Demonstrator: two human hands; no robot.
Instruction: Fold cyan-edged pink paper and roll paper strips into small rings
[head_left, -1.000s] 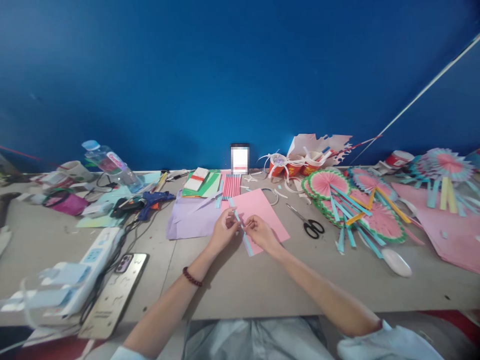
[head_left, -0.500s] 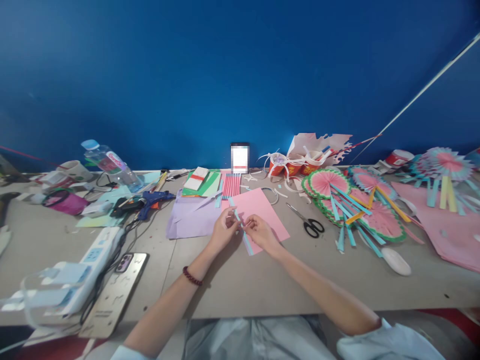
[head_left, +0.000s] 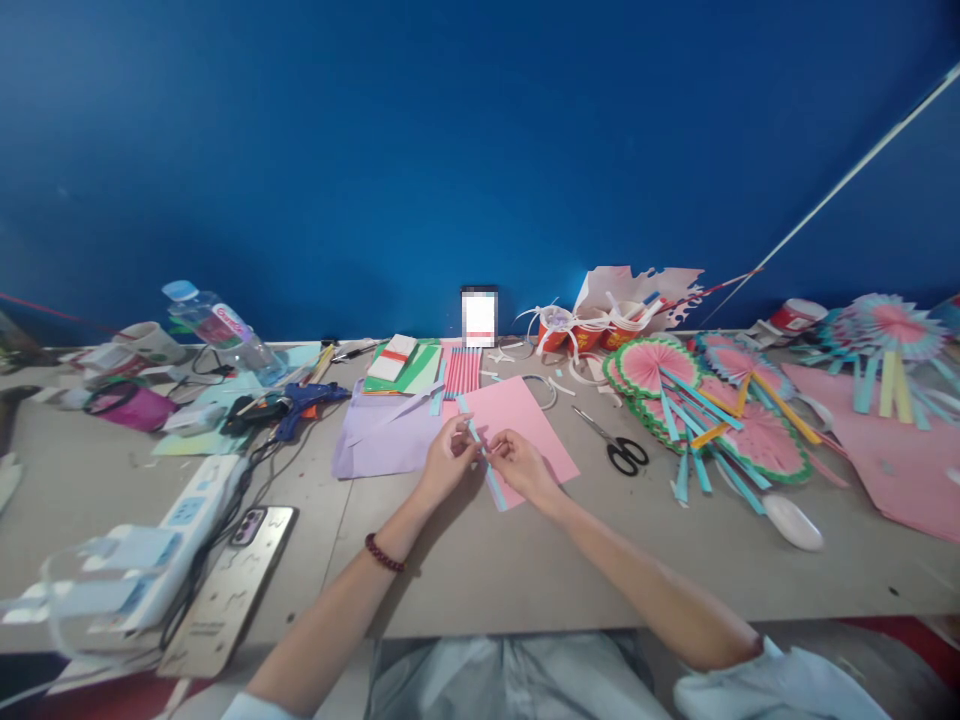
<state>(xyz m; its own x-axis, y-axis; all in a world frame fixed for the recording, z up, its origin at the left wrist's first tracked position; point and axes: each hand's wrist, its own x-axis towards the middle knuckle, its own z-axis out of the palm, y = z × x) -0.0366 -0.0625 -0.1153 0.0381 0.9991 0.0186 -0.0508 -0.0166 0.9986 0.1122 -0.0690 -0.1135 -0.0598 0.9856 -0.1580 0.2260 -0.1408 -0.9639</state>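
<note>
From afar, I see the left hand (head_left: 448, 455) and right hand (head_left: 519, 466) pinching the blue edge (head_left: 495, 488) of the pink paper (head_left: 536, 425), which extends toward two o'clock; scissors (head_left: 613, 441) (black-handled) lie at three o'clock.

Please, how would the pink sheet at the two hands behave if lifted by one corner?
The pink sheet looks like thin paper, so it is probably light. Its broad part shows no pleats, so it would likely droop.

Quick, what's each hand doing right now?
Left hand: closed, pinching the blue edge of the pink paper.
Right hand: closed at that edge; exact hold can't be told.
</note>
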